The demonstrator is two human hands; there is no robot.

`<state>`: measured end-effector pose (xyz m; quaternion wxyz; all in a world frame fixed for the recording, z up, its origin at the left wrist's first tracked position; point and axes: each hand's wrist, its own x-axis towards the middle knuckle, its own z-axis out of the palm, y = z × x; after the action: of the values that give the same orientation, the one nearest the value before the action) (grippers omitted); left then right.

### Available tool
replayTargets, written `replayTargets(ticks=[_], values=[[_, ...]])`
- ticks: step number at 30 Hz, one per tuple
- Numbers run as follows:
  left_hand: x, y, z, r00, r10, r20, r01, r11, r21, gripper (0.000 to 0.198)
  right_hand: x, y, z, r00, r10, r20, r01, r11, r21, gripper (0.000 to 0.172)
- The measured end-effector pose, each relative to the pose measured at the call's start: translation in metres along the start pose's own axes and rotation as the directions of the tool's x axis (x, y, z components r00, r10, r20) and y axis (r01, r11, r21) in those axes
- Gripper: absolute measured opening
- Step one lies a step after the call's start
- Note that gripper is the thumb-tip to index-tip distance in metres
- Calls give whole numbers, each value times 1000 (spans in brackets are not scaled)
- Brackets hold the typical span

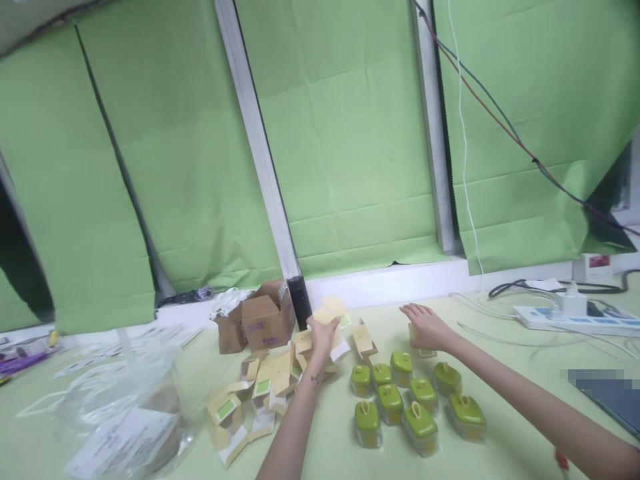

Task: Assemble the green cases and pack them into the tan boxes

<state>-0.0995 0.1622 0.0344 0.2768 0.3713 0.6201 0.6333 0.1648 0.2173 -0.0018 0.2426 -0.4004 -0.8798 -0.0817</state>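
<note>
My left hand (323, 335) is closed on a cream cardboard box (333, 312) with open flaps, above a pile of similar boxes. On the right, my right hand (427, 328) has its fingers stretched out to the left. Just under its palm is another small cream box (426, 352), partly hidden; whether they touch I cannot tell. Between and in front of my forearms stand several clear containers (369, 437) with green lids and small loops on top. Opened cream boxes (273, 377) lie around my left wrist, and one more box (364, 340) sits between my hands.
Behind the pile are a brown carton (265, 320) and a black cylinder (300, 301). A clear plastic bag (135, 407) lies at left. At right are a white power strip (590, 321) with cables and a dark flat device (607, 400). Green blinds (360, 133) hang behind the table.
</note>
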Motion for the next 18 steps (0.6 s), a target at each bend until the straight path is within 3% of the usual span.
replayTargets(ticks=[2, 5, 7, 9, 11, 14, 16, 18], values=[[11, 2, -16, 993, 81, -80, -65, 979, 193, 35, -2, 16, 4, 994, 54, 99, -54, 999, -10, 29], [18, 6, -27, 975, 191, -117, -132, 913, 387, 40, -6, 30, 5, 975, 100, 200, -100, 995, -12, 27], [13, 8, -22, 956, 289, -58, -230, 854, 468, 52, -7, 32, 1, 971, 118, 210, -117, 993, -14, 27], [1, 8, -7, 921, 377, 92, -371, 782, 501, 68, -8, 28, -5, 975, 118, 186, -118, 993, -11, 28], [-15, 8, 15, 845, 429, 319, -534, 702, 471, 80, -7, 19, -14, 985, 104, 140, -105, 994, 3, 27], [-38, 7, 53, 628, 435, 645, -738, 596, 316, 92, -6, -2, -28, 997, 70, 44, -72, 997, 40, 27], [-48, 9, 70, 513, 430, 742, -798, 559, 227, 89, -6, -16, -38, 999, 47, -28, -45, 997, 69, 32], [-51, 12, 78, 473, 435, 766, -815, 546, 194, 80, -8, -26, -48, 994, 38, -99, -30, 996, 88, 37]])
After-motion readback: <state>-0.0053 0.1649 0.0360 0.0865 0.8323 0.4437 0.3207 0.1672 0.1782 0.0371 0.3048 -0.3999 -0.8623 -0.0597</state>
